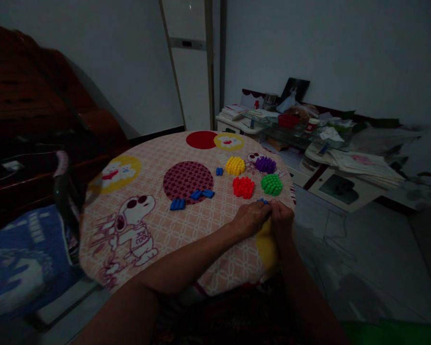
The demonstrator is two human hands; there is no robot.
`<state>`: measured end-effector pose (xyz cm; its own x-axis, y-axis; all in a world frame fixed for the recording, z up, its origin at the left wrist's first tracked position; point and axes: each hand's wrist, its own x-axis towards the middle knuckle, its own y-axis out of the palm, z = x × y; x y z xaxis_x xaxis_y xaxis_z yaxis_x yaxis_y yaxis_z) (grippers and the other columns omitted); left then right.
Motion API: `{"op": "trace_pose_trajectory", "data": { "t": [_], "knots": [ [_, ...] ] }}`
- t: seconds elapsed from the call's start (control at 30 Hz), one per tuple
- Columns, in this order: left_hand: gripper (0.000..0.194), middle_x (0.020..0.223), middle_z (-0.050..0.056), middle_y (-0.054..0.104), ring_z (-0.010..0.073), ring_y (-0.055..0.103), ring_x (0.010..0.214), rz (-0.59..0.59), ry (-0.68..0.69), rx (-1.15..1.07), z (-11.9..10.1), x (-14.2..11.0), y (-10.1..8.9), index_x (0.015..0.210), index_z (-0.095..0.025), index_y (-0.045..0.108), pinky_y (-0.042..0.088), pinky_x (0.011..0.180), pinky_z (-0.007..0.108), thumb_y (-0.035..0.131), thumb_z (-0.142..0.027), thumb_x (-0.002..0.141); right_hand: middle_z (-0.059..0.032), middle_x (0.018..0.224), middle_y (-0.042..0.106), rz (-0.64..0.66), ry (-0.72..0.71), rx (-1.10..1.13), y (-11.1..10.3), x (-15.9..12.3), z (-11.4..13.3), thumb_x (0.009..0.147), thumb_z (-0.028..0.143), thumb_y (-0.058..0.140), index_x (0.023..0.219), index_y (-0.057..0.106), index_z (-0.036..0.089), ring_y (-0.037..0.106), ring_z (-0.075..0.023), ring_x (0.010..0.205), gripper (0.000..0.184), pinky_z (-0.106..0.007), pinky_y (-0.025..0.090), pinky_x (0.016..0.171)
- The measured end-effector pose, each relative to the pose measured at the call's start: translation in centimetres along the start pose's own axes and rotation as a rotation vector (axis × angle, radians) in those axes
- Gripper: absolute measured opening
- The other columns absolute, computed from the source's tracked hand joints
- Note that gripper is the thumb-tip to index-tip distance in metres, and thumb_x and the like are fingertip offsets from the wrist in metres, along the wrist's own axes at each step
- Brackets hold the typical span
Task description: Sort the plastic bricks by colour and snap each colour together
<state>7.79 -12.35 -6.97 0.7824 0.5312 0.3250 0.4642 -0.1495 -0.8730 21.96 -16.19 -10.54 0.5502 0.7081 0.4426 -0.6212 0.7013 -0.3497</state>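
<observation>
My left hand [250,219] and my right hand [282,216] meet near the table's right front edge. Both have their fingers closed on small blue plastic pieces [263,201], mostly hidden by the fingers. Just beyond them sit a red knobbly cluster [243,187] and a green one [272,184]. Farther back are a yellow cluster [235,166] and a purple one [266,165]. Loose blue pieces lie to the left: a small pair [219,171], a row [177,204], and two bits [202,194] close together.
A patterned cloth [158,158] covers the round table. To the right stands a low cabinet [348,191] with a cluttered glass top, papers and bags. At left are a wooden bench [32,91] and a chair with a blue cover [28,258]. A tall white unit [194,86] stands behind.
</observation>
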Motion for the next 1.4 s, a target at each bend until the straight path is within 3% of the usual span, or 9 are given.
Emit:
{"op": "trace_pose_trajectory", "data": {
  "t": [0.2,0.5,0.7,0.83,0.9,1.03,1.13,1.3,1.4],
  "knots": [
    [0.029,0.109,0.008,0.067,0.0198,0.065,0.097,-0.022,-0.003,0.011,0.0,0.0,-0.4,0.123,-0.023,0.06,0.053,0.076,0.029,0.047,-0.026,0.097,-0.0041,0.071,0.067,-0.014,0.035,0.039,-0.1,-0.1,-0.4,0.093,0.045,0.045,0.075,0.066,0.017,0.057,-0.017,0.065,0.04,-0.029,0.039,0.062],
    [0.024,0.108,0.006,0.066,0.0194,0.064,0.095,-0.077,-0.014,-0.003,0.8,-0.1,-1.6,0.114,-0.022,0.063,0.05,0.077,0.028,0.056,-0.031,0.093,-0.0013,0.061,0.061,-0.01,0.042,0.022,-0.1,-0.1,-0.2,0.093,0.046,0.045,0.072,0.065,0.018,0.053,-0.0168,0.059,0.041,-0.029,0.037,0.059],
    [0.022,0.107,0.011,0.07,0.0229,0.066,0.099,-0.121,-0.347,0.165,6.6,-0.4,-7.2,0.108,-0.016,0.067,0.05,0.085,0.032,0.054,-0.025,0.093,-0.0016,0.062,0.061,-0.005,0.099,0.089,0.0,-0.1,-0.2,0.091,0.048,0.046,0.076,0.068,0.016,0.053,-0.0164,0.056,0.041,-0.029,0.039,0.058],
    [0.027,0.113,0.017,0.071,0.0314,0.066,0.105,0.122,-0.657,0.378,10.3,-1.6,-9.7,0.105,-0.013,0.07,0.051,0.082,0.036,0.059,-0.031,0.089,-0.0019,0.061,0.061,-0.012,0.088,0.081,0.1,0.0,-0.2,0.091,0.048,0.046,0.075,0.068,0.016,0.053,-0.0165,0.056,0.042,-0.029,0.04,0.058],
    [0.029,0.112,0.017,0.072,0.0318,0.066,0.105,0.235,-0.718,0.424,11.0,-2.0,-9.9,0.103,-0.015,0.071,0.051,0.081,0.034,0.061,-0.037,0.088,-0.0017,0.06,0.061,-0.02,0.085,0.073,0.2,0.0,-0.3,0.09,0.048,0.045,0.076,0.068,0.016,0.053,-0.0167,0.056,0.042,-0.029,0.04,0.058],
    [0.026,0.113,0.014,0.072,0.029,0.066,0.107,0.22,-0.662,0.419,10.9,-2.1,-9.5,0.105,-0.018,0.071,0.049,0.083,0.031,0.062,-0.036,0.087,-0.0013,0.059,0.061,-0.013,0.096,0.077,0.2,0.1,-0.4,0.09,0.048,0.046,0.077,0.068,0.016,0.053,-0.0162,0.055,0.042,-0.029,0.039,0.057],
    [0.021,0.107,0.01,0.074,0.0244,0.067,0.101,0.136,-0.512,0.267,9.8,-1.8,-9.3,0.104,-0.019,0.071,0.048,0.081,0.029,0.062,-0.026,0.087,-0.0015,0.059,0.061,-0.016,0.108,0.068,0.2,0.1,-0.3,0.09,0.049,0.046,0.075,0.068,0.016,0.053,-0.0163,0.055,0.042,-0.029,0.039,0.057],
    [0.02,0.092,0.003,0.073,0.017,0.066,0.084,0.022,-0.16,-0.105,5.8,-1.3,-8.8,0.103,-0.018,0.069,0.046,0.076,0.025,0.067,-0.019,0.083,-0.0017,0.06,0.061,-0.015,0.088,0.049,0.1,0.1,-0.1,0.091,0.048,0.045,0.073,0.067,0.017,0.054,-0.0165,0.057,0.042,-0.029,0.039,0.058],
    [0.019,0.093,0.004,0.071,0.0171,0.065,0.086,0.031,-0.02,-0.151,3.1,-1.3,-7.7,0.102,-0.018,0.069,0.047,0.078,0.026,0.068,-0.018,0.084,-0.0016,0.06,0.061,-0.017,0.082,0.048,0.1,0.1,-0.1,0.091,0.048,0.045,0.072,0.067,0.017,0.055,-0.0165,0.058,0.042,-0.029,0.04,0.058]
  ]
}}
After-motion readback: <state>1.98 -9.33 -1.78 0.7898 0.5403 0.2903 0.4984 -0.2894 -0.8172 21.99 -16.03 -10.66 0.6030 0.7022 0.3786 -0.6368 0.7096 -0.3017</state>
